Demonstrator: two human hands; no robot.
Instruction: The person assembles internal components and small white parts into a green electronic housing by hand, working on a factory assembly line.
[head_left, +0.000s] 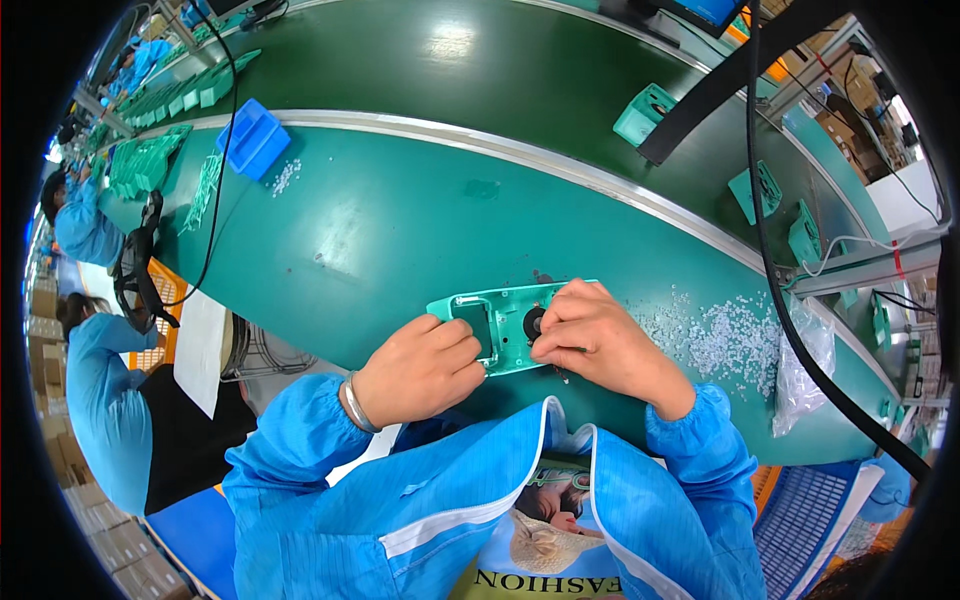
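Observation:
A green plastic housing (515, 300) with a rectangular opening lies in front of me, slightly tilted, just above the near edge of the bench. My left hand (425, 368) is closed around its left end, fingers curled over the rim. Inside the right half sits a small round black speaker (533, 322), partly covered by fingers. My right hand (605, 345) pinches at that speaker, thumb and fingertips close together against it. A thin dark wire end (562, 376) shows just below the right fingertips.
Small white parts (735, 340) lie scattered right, beside a clear plastic bag (805, 370). A blue bin (253, 140) stands far left near green housings (145, 165). Beyond a metal rail runs a dark green belt (450, 75) carrying more housings (645, 113). A black cable (765, 230) hangs at right. People in blue sit left.

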